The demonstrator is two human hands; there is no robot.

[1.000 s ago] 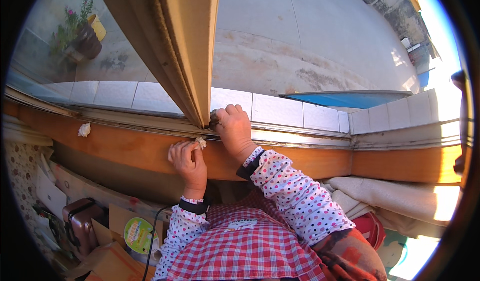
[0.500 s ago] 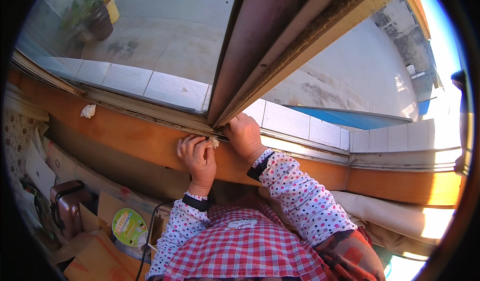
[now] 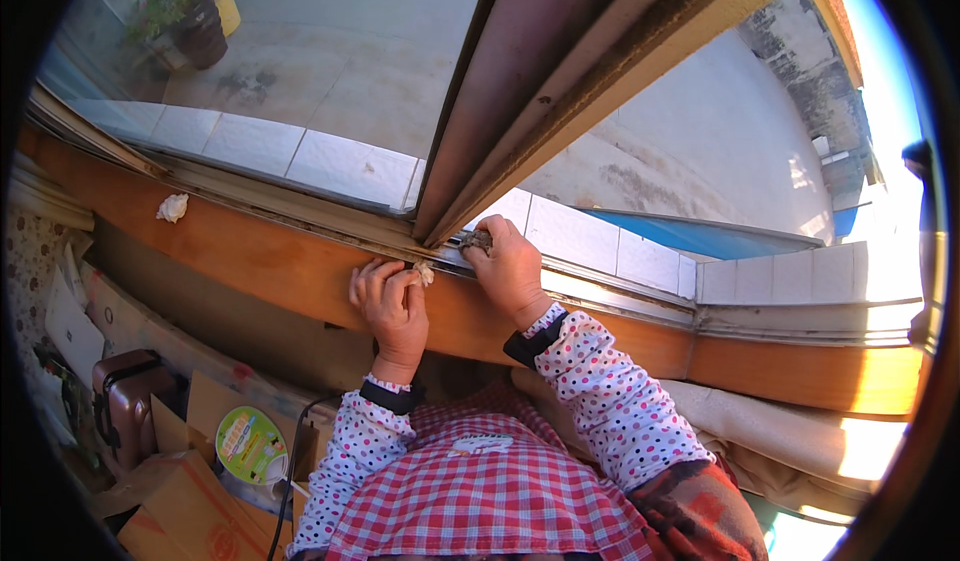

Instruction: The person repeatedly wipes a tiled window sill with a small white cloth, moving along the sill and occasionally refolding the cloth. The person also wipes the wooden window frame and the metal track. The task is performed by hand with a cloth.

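Note:
My right hand [image 3: 512, 276] is closed on a dirty grey crumpled wad [image 3: 477, 241], perhaps tissue or cloth. It is over the sliding-window track [image 3: 600, 293], just right of the foot of the upright window frame [image 3: 530, 91]. My left hand [image 3: 390, 306] rests at the edge of the wooden sill [image 3: 290, 261], its fingers bent around a small off-white crumpled wad [image 3: 425, 273] that looks like tissue. Another white crumpled wad [image 3: 172, 207] lies farther left on the sill.
Behind the glass pane [image 3: 330, 61] stand a potted plant [image 3: 195, 31] and white ledge tiles [image 3: 345, 164]. Below the sill at left are a brown suitcase [image 3: 130, 401], cardboard boxes [image 3: 190, 511] and a round green label [image 3: 252, 444]. Folded beige cloth [image 3: 760, 421] lies at right.
My right hand has shifted a little right, away from the foot of the frame, and the grey wad in its fingers now shows. My left hand stays nearly in place.

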